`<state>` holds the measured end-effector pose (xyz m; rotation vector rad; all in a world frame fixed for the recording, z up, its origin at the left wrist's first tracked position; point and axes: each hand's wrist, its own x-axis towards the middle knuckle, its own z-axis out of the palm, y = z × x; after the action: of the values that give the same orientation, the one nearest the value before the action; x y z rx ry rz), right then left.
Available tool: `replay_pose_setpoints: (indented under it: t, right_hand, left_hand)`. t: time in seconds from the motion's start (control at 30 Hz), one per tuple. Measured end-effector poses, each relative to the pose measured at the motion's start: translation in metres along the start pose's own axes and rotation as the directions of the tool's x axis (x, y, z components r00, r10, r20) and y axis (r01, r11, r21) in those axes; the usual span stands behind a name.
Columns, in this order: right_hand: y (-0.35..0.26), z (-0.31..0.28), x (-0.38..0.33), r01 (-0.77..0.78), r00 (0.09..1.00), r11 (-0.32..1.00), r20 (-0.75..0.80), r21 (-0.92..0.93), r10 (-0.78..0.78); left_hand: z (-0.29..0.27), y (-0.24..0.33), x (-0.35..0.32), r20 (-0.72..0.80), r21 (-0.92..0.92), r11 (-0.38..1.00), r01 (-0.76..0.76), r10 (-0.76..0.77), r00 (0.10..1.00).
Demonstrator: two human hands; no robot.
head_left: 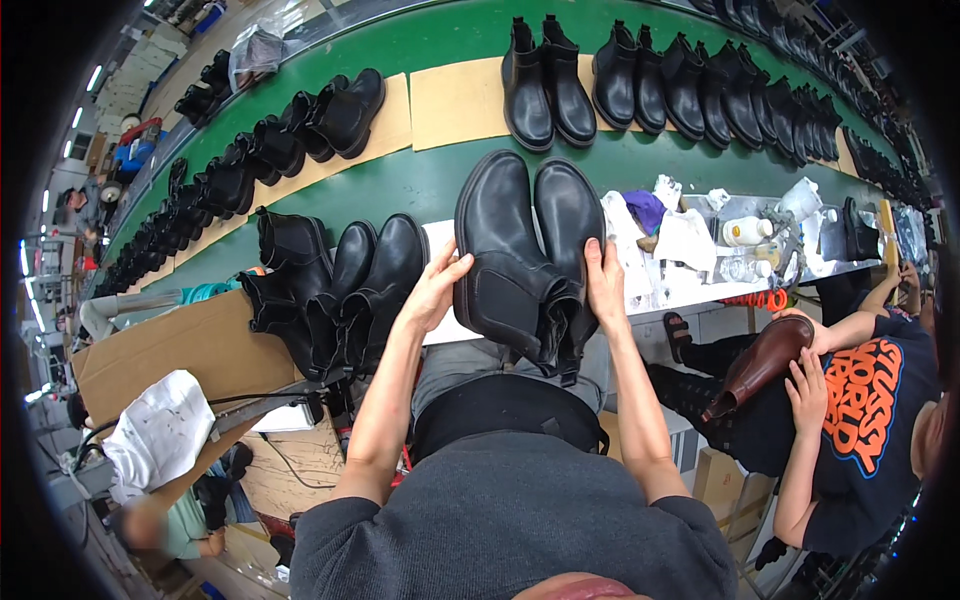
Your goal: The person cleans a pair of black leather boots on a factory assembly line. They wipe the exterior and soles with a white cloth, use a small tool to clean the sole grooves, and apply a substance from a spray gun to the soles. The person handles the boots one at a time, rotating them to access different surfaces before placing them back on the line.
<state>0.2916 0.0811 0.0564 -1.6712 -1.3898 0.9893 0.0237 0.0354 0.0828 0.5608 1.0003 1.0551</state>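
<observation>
A pair of black Chelsea boots is held up in front of me, side by side, toes pointing away. My left hand (438, 288) presses on the outer side of the left boot (500, 225), its fingers partly behind it. On the other side, my right hand (604, 283) grips the right boot (568, 215), with fingers along its outer edge. Both elastic side panels and shafts hang toward my lap. Close to my left hand stand several more black boots (385, 265) on the near edge of the bench.
Rows of black boots (685, 85) line cardboard strips on a green conveyor (450, 185). At right, white cloths (687, 240) and plastic bottles (745, 232) lie on a white surface. A co-worker at right holds a brown boot (765, 365). A cardboard sheet (180, 350) stands at left.
</observation>
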Motion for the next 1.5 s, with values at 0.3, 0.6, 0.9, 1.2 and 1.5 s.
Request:
replay_pose_setpoints:
  t: [0.3, 0.6, 0.9, 1.2, 1.5]
  right_hand:
    - [-0.032, -0.007, 0.014, -0.587, 0.79, 0.277, 0.613, 0.761, -0.012]
    - [-0.054, 0.006, 0.035, -0.586, 0.81, 0.265, 0.552, 0.765, 0.197]
    - [-0.062, 0.003, 0.036, -0.621, 0.782, 0.236, 0.576, 0.747, 0.238]
    - [-0.063, 0.005, 0.04, -0.625, 0.777, 0.193, 0.583, 0.756, 0.237]
    - [-0.058, 0.01, 0.038, -0.63, 0.773, 0.184, 0.587, 0.755, 0.239]
  left_hand:
    - [0.02, 0.003, 0.012, 0.185, -0.518, 0.855, 0.02, 0.09, 0.979]
    - [0.04, 0.018, 0.04, 0.037, -0.743, 0.663, 0.094, -0.101, 0.994]
    - [0.044, 0.02, 0.042, 0.033, -0.773, 0.625, 0.108, -0.129, 0.991]
    - [0.061, 0.027, 0.039, -0.06, -0.701, 0.713, -0.001, -0.058, 0.997]
    - [0.069, 0.028, 0.029, -0.072, -0.677, 0.736, -0.004, -0.06, 0.996]
